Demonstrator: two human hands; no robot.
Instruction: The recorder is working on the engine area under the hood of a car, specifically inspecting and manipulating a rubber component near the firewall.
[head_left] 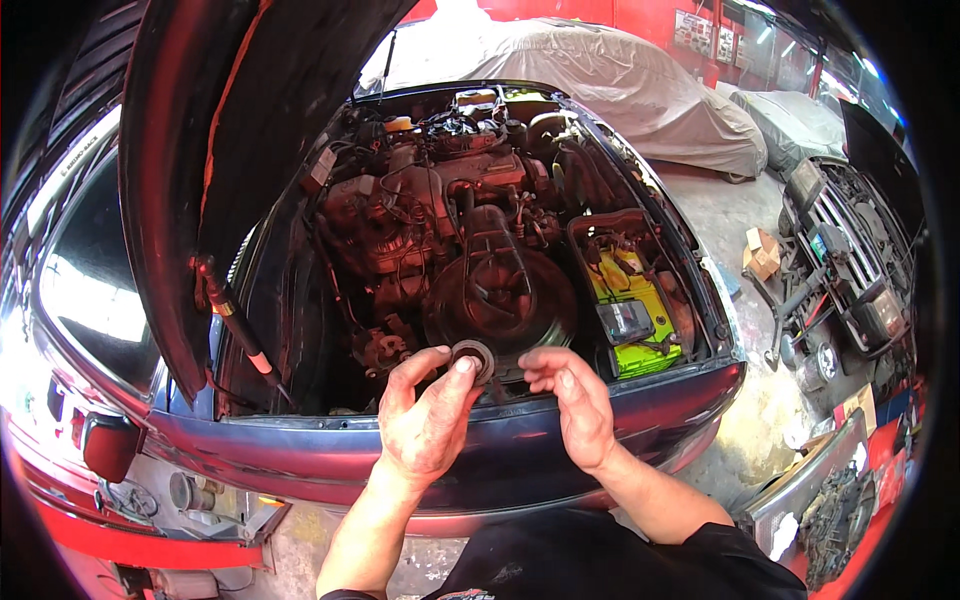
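Here, a small dark ring (474,356) is pinched by the left hand (425,415) above the engine bay's front edge (480,425); the right hand (575,400), half-open, is kept empty.

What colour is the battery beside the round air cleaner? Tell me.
Bright yellow-green battery, clearest in the head view.

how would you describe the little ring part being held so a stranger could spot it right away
Start at the open engine bay of the dark blue car, with its big round black air cleaner housing. Just in front of it, at the bay's front edge, the left hand pinches a small dark round ring. It alone is off the engine.
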